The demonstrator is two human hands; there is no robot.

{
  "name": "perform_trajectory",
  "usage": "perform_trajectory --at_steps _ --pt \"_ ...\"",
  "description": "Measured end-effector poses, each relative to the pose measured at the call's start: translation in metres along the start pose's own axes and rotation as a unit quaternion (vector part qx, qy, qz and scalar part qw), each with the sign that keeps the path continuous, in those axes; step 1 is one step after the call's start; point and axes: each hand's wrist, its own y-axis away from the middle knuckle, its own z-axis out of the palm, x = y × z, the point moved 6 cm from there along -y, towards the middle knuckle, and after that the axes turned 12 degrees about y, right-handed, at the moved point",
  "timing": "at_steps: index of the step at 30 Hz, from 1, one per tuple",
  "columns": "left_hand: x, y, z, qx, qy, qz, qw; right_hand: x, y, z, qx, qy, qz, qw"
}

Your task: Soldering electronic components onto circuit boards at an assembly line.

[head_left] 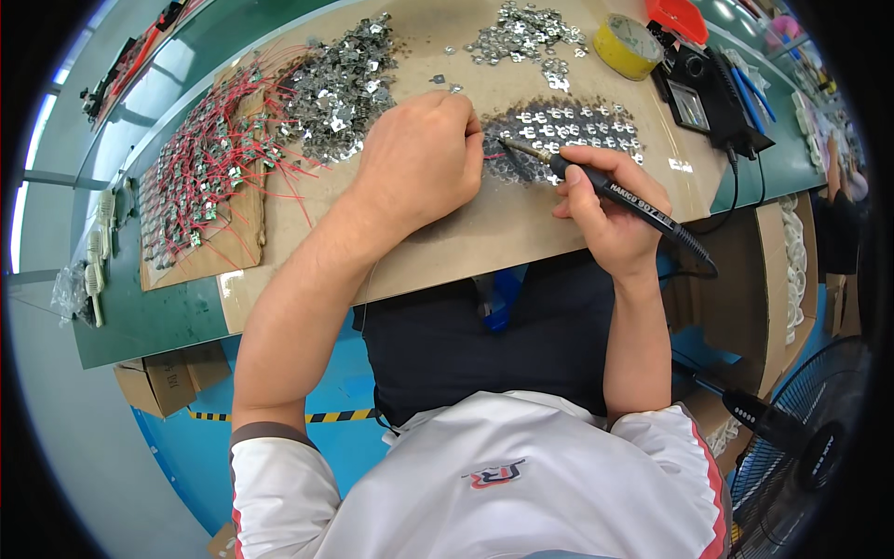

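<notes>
My right hand (615, 207) grips a black soldering iron (643, 205) like a pen, its metal tip pointing left over a dark, scorched patch of the board. On that patch small silvery metal clips (568, 129) lie in rows. Close to the tip, my left hand (421, 154) is closed with its fingers pinched together; what they hold is hidden behind the knuckles. A short bit of red wire (493, 156) shows between the left fingers and the iron's tip. Beneath my left wrist a thin pale strand hangs past the board's front edge.
Heaped metal clips (349, 88) lie at the far left, and a smaller pile (526, 35) at the back. Red-wired small parts (200, 172) cover a cardboard sheet on the left. Yellow tape roll (629, 47) and black soldering station (694, 88) stand far right. A fan (801, 438) is lower right.
</notes>
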Motion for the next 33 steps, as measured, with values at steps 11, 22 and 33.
perform_trajectory --at_steps 11,22,33 --pt "0.0017 -0.0001 0.0018 -0.009 -0.024 0.008 1.0 -0.0007 -0.0004 -0.0001 -0.002 0.003 0.006 1.0" --pt "0.0025 -0.0003 0.0038 -0.02 -0.034 0.004 0.999 0.0017 -0.0005 0.0 0.0 -0.002 0.008 1.0" --pt "0.0014 -0.0003 0.0047 0.0 0.011 -0.007 1.0 0.0029 -0.0003 0.0 -0.001 0.011 -0.001 1.0"
